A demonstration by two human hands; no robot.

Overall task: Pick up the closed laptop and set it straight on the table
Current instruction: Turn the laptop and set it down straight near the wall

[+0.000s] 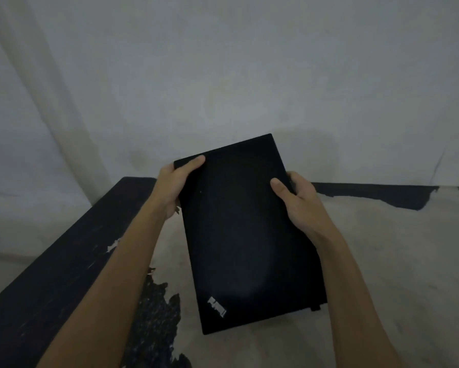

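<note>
The closed black laptop (244,235) is held in both hands above the table (382,261), its long side pointing away from me and turned slightly askew. A small silver logo shows near its close left corner. My left hand (174,187) grips the far left edge, thumb on the lid. My right hand (300,205) grips the right edge, thumb on top and fingers underneath. Whether the laptop's near end touches the table I cannot tell.
The table has a worn pale top with a dark, peeling border (50,274) along its left and far edges. A plain grey wall (223,75) stands right behind it, with a pale vertical strip at the left.
</note>
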